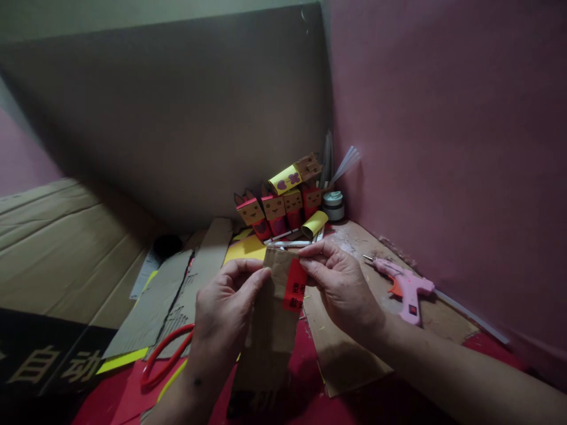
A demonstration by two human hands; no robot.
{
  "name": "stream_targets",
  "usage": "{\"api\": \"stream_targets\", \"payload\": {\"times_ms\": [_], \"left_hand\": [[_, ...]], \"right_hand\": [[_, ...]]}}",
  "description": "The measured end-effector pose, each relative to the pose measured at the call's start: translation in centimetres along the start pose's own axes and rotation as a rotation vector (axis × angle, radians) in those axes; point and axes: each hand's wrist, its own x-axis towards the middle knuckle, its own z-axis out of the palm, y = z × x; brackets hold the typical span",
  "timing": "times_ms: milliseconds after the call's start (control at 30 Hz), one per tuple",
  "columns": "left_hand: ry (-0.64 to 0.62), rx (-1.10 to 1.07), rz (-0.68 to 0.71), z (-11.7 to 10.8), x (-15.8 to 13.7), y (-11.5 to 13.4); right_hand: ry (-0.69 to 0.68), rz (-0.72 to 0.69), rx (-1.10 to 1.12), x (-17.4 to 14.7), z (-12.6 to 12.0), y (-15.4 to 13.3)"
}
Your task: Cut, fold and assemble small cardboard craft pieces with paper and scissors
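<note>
A strip of brown cardboard (271,330) is held up between both hands near its top edge. A red sticker with dark printed characters (294,284) sits on its upper right side. My left hand (233,307) pinches the strip's left edge between thumb and fingers. At the top right corner, my right hand (339,283) grips the strip with thumb and forefinger. Below the right hand lies a flat cardboard piece (349,366). Scissors with red handles (166,348) rest by my left wrist, partly hidden by it.
A pink glue gun (410,289) lies on a board at the right. Several paper-tube animal figures (274,215) stand at the back, beside a small lidded jar (333,205) and clear glue sticks (348,162). Torn cardboard sheets (153,307) and a large box (53,254) occupy the left.
</note>
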Motion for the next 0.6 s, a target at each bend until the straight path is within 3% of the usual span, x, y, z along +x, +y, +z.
{"api": "stream_targets", "payload": {"times_ms": [233,600], "left_hand": [[-0.018,0.127,0.003,-0.29,-0.1,0.64],[0.009,0.293,0.138,-0.04,-0.39,0.45]], "right_hand": [[-0.013,0.01,-0.007,-0.13,0.01,-0.05],[-0.003,-0.001,-0.01,-0.15,0.12,-0.09]]}}
